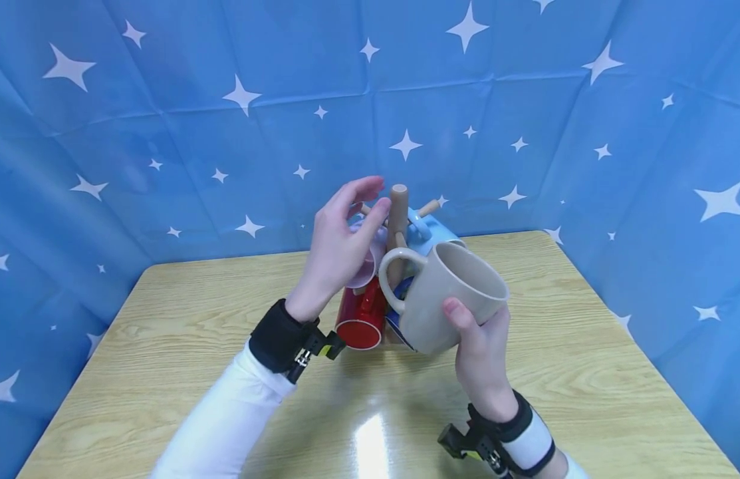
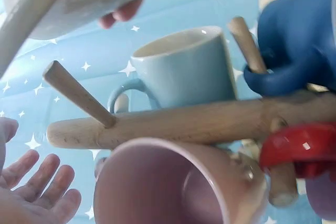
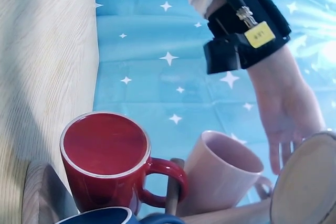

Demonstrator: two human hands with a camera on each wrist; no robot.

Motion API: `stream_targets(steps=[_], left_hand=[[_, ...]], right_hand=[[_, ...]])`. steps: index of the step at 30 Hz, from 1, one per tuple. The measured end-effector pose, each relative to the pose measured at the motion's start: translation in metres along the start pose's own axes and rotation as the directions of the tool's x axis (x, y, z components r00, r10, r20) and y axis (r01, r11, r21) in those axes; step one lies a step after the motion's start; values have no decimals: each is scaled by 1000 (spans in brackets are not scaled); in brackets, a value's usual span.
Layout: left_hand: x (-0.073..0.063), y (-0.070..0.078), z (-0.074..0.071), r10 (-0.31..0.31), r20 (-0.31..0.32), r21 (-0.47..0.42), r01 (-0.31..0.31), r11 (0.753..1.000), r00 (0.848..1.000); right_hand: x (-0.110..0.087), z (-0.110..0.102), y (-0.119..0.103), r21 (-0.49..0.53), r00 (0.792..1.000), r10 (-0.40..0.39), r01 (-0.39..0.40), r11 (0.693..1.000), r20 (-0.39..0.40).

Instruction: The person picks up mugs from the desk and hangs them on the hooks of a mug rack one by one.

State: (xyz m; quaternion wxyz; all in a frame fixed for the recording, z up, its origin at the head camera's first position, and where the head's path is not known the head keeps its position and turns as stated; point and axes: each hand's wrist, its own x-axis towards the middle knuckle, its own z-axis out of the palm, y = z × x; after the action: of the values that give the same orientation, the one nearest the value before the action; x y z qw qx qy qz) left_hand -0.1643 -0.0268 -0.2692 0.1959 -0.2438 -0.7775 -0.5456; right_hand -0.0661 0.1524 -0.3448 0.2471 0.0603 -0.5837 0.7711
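My right hand [image 1: 482,349] grips a greyish-white mug [image 1: 441,303] by its body, tilted, its loop handle facing left. That handle is in front of a wooden mug rack [image 1: 398,207], near an upper peg [image 2: 79,93] but apart from it in the left wrist view. My left hand [image 1: 340,243] is beside the top of the post, fingers relaxed and holding nothing. Just by it hangs a pink mug [image 2: 157,187]. Below hangs a red mug [image 1: 359,316], its handle over a peg. A light blue mug [image 2: 184,72] hangs behind the post, and a dark blue mug [image 2: 299,40] lower down.
The rack stands on a light wood-grain table [image 1: 226,319], towards its back edge. A blue curtain with white stars [image 1: 274,133] hangs behind and at both sides. Each wrist wears a black strap with a small camera.
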Motion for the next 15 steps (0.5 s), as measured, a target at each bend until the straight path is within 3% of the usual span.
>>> stream_targets(steps=[7,15], left_hand=[[11,1,9,-37,61,-18,38,999,997],[16,-3,14,-52,67,9,51,999,996]], right_hand=[[3,0,2,14,999,29,-29,999,-23],[3,0,2,18,997,69,-68,998,-39]])
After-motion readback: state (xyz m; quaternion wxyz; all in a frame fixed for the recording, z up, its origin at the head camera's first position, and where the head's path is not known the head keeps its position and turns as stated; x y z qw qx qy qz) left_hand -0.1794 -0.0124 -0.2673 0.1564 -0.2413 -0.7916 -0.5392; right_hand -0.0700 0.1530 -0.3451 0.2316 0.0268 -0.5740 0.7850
